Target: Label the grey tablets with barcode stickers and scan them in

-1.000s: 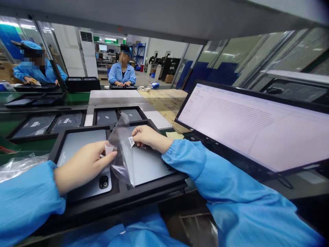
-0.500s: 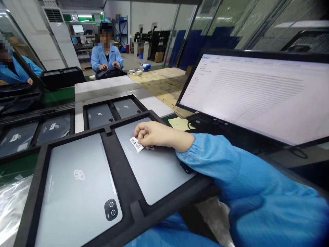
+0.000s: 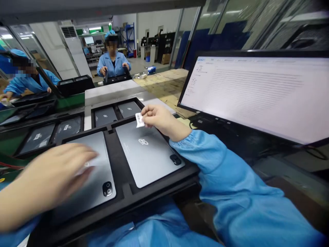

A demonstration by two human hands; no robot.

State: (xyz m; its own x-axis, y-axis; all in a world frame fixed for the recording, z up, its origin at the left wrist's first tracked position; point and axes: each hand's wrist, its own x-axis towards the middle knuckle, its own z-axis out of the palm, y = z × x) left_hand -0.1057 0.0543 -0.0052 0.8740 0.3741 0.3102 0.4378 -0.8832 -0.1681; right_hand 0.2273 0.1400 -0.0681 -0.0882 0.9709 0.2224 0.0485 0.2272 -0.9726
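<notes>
A black tray (image 3: 120, 161) in front of me holds two grey tablets lying back up. My right hand (image 3: 159, 120) pinches a small white barcode label (image 3: 139, 120) above the far edge of the right tablet (image 3: 147, 152). My left hand (image 3: 53, 175), blurred by motion, hovers over the left tablet (image 3: 99, 178) with fingers spread and nothing in it. Both tablets show a logo and a camera block at the near corner.
A large lit monitor (image 3: 257, 92) stands close on the right. Further trays with dark tablets (image 3: 115, 111) lie along the green conveyor (image 3: 72, 101). Two people in blue coats work at the far end and far left.
The clear film that both hands held a second ago is gone. My right hand has lifted the label off the right tablet. My left hand has come back into view over the left tablet.
</notes>
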